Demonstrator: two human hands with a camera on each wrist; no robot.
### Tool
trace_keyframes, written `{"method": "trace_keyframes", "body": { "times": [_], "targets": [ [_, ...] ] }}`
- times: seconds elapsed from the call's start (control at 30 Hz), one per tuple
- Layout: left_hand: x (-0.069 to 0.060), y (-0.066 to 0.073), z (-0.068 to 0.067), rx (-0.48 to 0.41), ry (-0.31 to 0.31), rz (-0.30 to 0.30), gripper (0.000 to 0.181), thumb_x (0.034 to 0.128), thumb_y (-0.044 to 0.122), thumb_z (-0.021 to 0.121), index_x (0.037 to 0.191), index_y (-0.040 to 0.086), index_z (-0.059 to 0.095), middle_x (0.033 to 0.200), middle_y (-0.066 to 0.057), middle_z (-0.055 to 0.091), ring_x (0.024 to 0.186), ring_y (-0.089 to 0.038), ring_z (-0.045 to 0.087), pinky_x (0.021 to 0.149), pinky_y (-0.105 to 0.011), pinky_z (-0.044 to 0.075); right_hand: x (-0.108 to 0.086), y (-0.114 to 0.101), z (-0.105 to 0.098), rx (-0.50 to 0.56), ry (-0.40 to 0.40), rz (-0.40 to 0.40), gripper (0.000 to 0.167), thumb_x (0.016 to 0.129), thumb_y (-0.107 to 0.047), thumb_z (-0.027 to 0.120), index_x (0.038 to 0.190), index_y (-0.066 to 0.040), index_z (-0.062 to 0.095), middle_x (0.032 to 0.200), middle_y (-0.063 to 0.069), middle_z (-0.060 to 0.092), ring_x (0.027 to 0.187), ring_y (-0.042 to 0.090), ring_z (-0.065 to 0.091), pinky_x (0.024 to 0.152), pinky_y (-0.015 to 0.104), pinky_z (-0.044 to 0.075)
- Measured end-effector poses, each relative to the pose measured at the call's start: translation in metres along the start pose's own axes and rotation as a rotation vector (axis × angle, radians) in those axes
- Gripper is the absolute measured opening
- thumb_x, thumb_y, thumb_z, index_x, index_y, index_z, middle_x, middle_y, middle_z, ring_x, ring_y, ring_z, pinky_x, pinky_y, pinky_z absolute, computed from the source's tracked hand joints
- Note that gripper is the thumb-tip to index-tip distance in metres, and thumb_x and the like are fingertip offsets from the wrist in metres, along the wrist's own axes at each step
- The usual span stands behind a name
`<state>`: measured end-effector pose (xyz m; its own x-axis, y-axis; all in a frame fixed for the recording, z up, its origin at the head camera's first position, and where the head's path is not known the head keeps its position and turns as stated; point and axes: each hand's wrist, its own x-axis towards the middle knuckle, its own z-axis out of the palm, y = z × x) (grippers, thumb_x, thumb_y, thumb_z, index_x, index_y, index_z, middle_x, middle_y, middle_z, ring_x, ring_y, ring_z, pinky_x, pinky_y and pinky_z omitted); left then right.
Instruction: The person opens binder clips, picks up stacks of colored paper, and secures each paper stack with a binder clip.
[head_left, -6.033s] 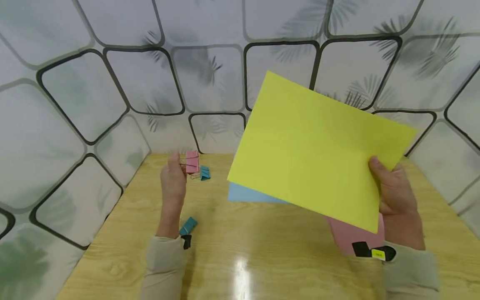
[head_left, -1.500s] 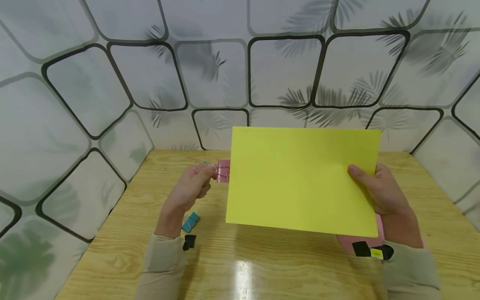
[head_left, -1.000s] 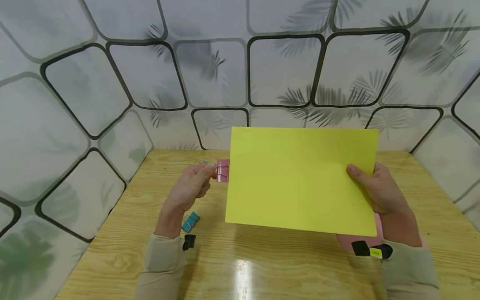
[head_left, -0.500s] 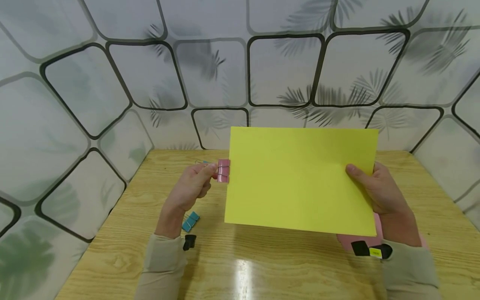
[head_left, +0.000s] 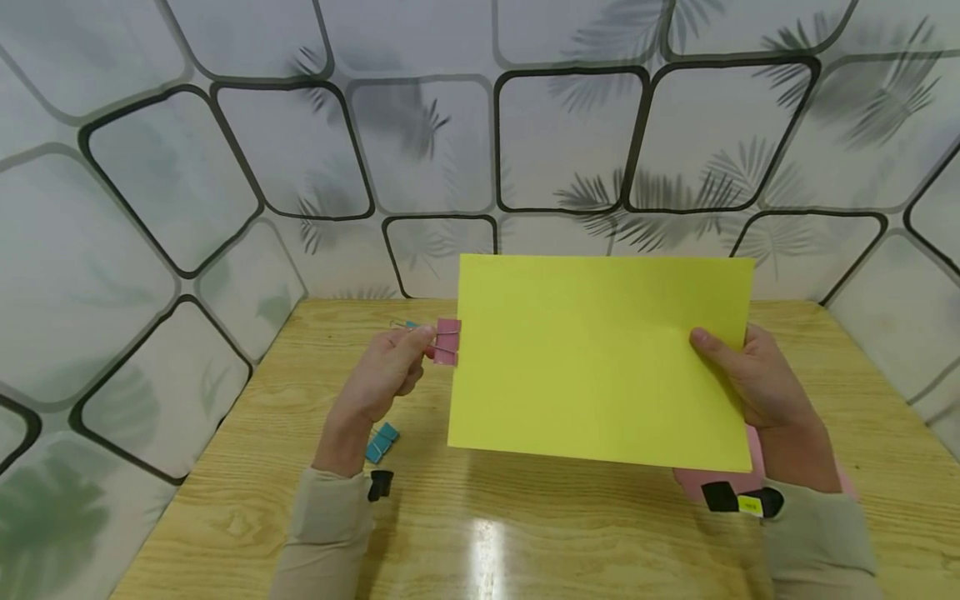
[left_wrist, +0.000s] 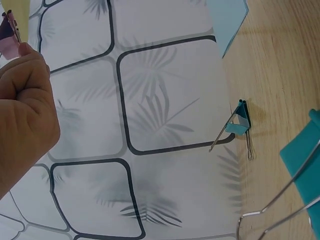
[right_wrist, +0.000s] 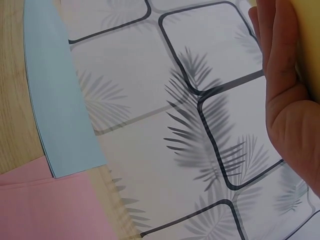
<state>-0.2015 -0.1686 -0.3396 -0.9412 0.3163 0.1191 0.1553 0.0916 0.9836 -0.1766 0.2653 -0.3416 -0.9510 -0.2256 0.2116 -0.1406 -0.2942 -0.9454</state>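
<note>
My left hand (head_left: 386,367) pinches the wire handles of a pink binder clip (head_left: 447,342) between thumb and fingers. That clip sits at the left edge of a sheet of yellow paper (head_left: 592,358), held up above the table. How far the clip reaches over the edge is hard to tell. On the right side, my right hand (head_left: 765,387) grips the sheet, thumb in front and fingers behind. In the left wrist view the pink clip (left_wrist: 9,37) shows beyond the curled left fingers. The right wrist view has the right hand (right_wrist: 290,95) against the back of the sheet.
On the wooden table (head_left: 480,533) lies a teal binder clip (head_left: 382,442); another teal clip (left_wrist: 239,120) stands farther back. Blue paper (right_wrist: 62,100) and pink paper (right_wrist: 50,210) lie on the right, partly hidden by the yellow sheet. A patterned wall (head_left: 420,150) closes the back.
Since six seconds ago the yellow paper has come down and levelled out, and the left hand has brought the pink clip right to its edge. Over the last second both hands stay nearly still.
</note>
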Motion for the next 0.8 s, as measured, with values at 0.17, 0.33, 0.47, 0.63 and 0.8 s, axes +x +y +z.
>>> {"method": "trace_keyframes", "body": {
  "times": [0.17,0.33,0.47,0.63,0.8],
  "targets": [
    [0.0003,-0.0009,0.0014,0.009,0.018,0.007,0.038,0.1047,0.029,0.047,0.078,0.006,0.06,0.049,0.006,0.026,0.043,-0.008,0.021,0.046,-0.024,0.019,-0.0005,0.0,-0.0001,0.003,-0.006,-0.006,0.025,0.105,-0.004,0.044,0.125,-0.007,0.059,0.105,0.007,0.071,0.087,0.022,0.074,0.066,0.038,0.059],
    [0.0004,-0.0006,0.0023,0.022,0.02,0.011,0.036,0.1053,0.029,0.048,0.078,0.009,0.061,0.047,0.007,0.027,0.043,-0.008,0.021,0.046,-0.024,0.021,-0.0007,0.0,0.0003,0.002,0.004,-0.002,0.025,0.105,-0.004,0.045,0.125,-0.007,0.059,0.105,0.007,0.071,0.087,0.022,0.074,0.066,0.038,0.059],
    [0.0005,-0.0007,0.0026,0.023,0.021,0.005,0.035,0.1052,0.028,0.048,0.08,0.008,0.061,0.048,0.007,0.027,0.043,-0.008,0.021,0.046,-0.024,0.02,-0.0009,-0.0006,0.0006,0.006,0.011,0.008,0.025,0.105,-0.005,0.046,0.126,-0.007,0.059,0.106,0.007,0.071,0.087,0.023,0.074,0.067,0.038,0.059],
    [0.0001,-0.0009,0.0035,0.032,0.027,0.015,0.038,0.1042,0.032,0.049,0.083,0.002,0.06,0.049,0.007,0.027,0.043,-0.008,0.021,0.046,-0.025,0.02,-0.0009,-0.0011,0.0012,0.006,0.011,0.012,0.025,0.105,-0.005,0.046,0.126,-0.007,0.058,0.106,0.007,0.071,0.087,0.023,0.074,0.067,0.038,0.059],
    [0.0005,-0.0011,0.0048,0.04,0.039,0.013,0.036,0.1036,0.032,0.05,0.084,0.004,0.061,0.049,0.006,0.027,0.043,-0.008,0.022,0.045,-0.025,0.02,-0.0007,-0.0007,0.0017,0.011,0.003,0.006,0.025,0.105,-0.004,0.045,0.126,-0.007,0.058,0.106,0.007,0.071,0.087,0.023,0.074,0.067,0.038,0.059]
  ]
}}
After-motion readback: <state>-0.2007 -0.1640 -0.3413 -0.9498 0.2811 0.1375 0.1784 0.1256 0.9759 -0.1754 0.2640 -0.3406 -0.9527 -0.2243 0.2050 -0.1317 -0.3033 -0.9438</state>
